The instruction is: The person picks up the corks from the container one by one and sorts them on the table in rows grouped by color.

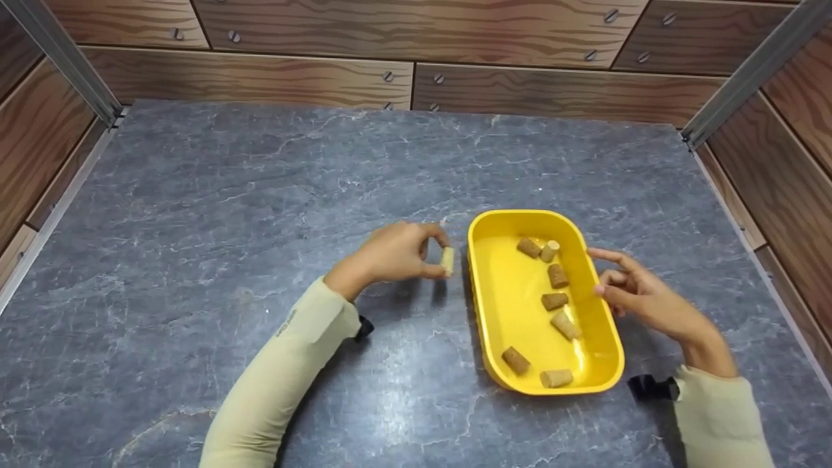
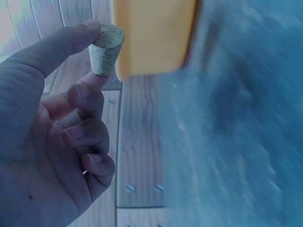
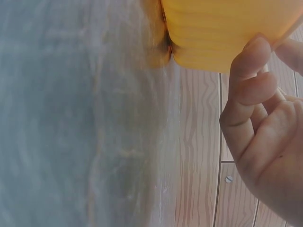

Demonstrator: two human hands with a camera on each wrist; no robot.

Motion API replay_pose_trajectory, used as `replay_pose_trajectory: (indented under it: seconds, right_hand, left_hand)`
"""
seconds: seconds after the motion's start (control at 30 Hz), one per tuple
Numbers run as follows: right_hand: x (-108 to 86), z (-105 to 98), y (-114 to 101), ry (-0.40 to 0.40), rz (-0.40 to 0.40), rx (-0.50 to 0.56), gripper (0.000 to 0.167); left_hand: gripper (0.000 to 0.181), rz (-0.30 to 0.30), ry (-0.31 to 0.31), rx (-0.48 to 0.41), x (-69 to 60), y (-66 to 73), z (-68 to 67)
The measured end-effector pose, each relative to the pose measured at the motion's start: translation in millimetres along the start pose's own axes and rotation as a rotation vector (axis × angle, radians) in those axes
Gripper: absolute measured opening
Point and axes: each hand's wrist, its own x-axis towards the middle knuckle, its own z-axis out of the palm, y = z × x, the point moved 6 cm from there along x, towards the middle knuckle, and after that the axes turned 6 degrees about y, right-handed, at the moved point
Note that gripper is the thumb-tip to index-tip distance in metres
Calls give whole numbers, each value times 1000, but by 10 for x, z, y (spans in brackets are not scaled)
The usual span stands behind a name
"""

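Note:
In the head view my left hand [image 1: 402, 253] pinches a pale cork [image 1: 448, 260] between thumb and fingertip, just left of the yellow tray [image 1: 476, 286]. The left wrist view shows this cork [image 2: 105, 52] at the tips of my left hand [image 2: 61, 113], its other fingers curled. At the tray's right side, my right hand [image 1: 656, 302] holds the rim, with the thumb on it and fingers against the outer wall. In the right wrist view, bent fingers of my right hand [image 3: 265, 127] touch the tray wall [image 3: 213, 38]. Several corks, among them a brown one [image 1: 515, 360], lie inside the tray.
The tray stands on a grey marbled tabletop [image 1: 260, 169]. Wood-patterned panels [image 1: 416, 32] enclose the back and both sides, with metal posts at the back corners. Black wrist straps show at both cuffs.

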Motion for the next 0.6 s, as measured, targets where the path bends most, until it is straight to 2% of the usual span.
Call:
replay_pose_trajectory:
  seconds: [0.13, 0.3, 0.6]
  right_hand:
    - [-3, -3, 1, -8, 11, 7, 54]
    - [-3, -5, -5, -10, 0, 10, 53]
    - [-1, -20, 28, -3, 31, 2, 54]
  left_hand:
    - [41, -44, 6, 10, -27, -152, 24]
    - [43, -94, -15, 22, -18, -303, 70]
    - [45, -170, -81, 69, -2, -440, 171]
